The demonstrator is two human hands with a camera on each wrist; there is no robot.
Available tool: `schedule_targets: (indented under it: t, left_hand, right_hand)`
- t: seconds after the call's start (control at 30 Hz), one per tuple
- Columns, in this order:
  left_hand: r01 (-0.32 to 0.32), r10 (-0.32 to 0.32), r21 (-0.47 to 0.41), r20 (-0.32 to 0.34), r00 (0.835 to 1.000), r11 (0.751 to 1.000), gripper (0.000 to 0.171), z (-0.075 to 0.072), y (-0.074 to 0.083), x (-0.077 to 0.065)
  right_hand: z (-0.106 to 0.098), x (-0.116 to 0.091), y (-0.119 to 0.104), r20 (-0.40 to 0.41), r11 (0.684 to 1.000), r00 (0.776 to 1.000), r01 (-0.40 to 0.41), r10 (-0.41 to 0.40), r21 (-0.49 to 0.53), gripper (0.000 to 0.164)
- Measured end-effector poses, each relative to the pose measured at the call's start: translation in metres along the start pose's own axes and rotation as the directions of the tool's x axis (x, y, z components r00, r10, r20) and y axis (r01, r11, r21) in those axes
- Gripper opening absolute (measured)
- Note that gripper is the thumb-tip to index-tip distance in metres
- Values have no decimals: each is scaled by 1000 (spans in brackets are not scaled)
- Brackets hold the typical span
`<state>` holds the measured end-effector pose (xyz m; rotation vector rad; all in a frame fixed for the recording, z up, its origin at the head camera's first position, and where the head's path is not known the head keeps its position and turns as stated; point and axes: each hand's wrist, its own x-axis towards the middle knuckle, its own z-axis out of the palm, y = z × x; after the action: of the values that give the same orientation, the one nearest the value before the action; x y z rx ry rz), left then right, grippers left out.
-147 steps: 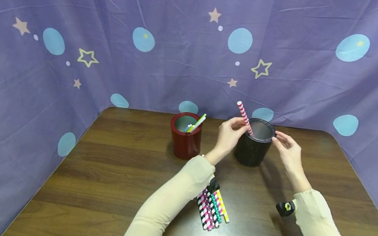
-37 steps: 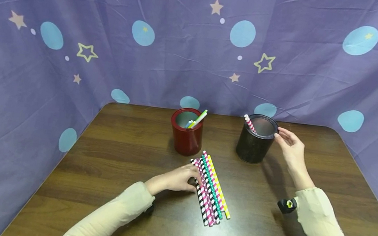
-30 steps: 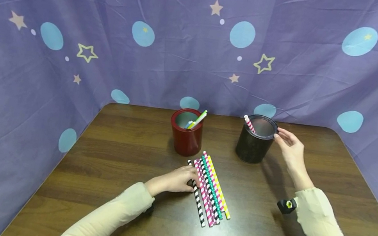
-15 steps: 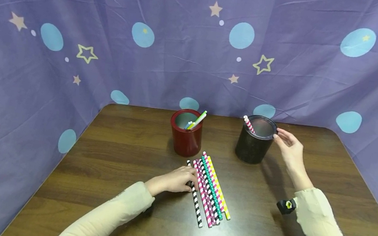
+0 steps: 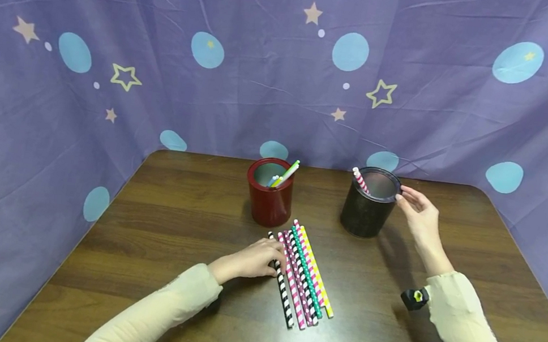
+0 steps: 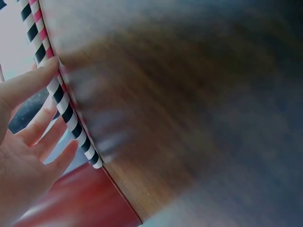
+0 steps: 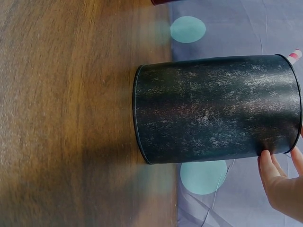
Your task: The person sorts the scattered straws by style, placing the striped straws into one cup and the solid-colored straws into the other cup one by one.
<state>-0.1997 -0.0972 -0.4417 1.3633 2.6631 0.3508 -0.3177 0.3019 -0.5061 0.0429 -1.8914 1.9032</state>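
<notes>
My left hand (image 5: 259, 257) bends over a black-and-white striped paper straw (image 5: 285, 298) lying at the left edge of a row of straws. In the left wrist view, the thumb is on the near side of that straw (image 6: 71, 118) and the fingers are behind it. Beside it lie pink-and-white, purple, green dotted (image 5: 310, 283) and yellow-and-white straws (image 5: 318, 273). My right hand (image 5: 422, 223) grips the rim of a black can (image 5: 366, 216) between thumb and fingers. Red-and-white straws (image 5: 362, 180) lean inside the can's left side.
A red can (image 5: 271, 205) stands left of the black one, with several plain coloured straws (image 5: 287, 174) leaning in it. Both cans are near the back of the wooden table (image 5: 172, 204). A purple patterned curtain (image 5: 240, 110) hangs close behind.
My left hand let go of a red-and-white straw in the black can and came down to the row. The black-and-white straw has slid left, apart from the others. My right hand stays put.
</notes>
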Motion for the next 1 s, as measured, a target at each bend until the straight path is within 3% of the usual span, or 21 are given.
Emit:
schedule_targets:
  t: [0.27, 0.5, 0.67, 1.0]
  left_hand:
    - [-48, 39, -103, -84, 996, 994, 12, -4, -1, 0]
    - [-68, 41, -180, -149, 988, 981, 11, -8, -2, 2]
    - [-77, 34, -235, -183, 982, 969, 10, -12, 0, 5]
    - [-120, 29, -315, -281, 959, 941, 11, -20, 2, 9]
  right_hand:
    - [1, -2, -4, 5, 1000, 1000, -7, 7, -5, 40]
    - [1, -6, -15, 51, 995, 998, -34, 29, 98, 37]
    - [1, -3, -7, 11, 1000, 1000, 7, -7, -9, 38]
    - [1, -3, -5, 0, 1000, 1000, 7, -7, -22, 40]
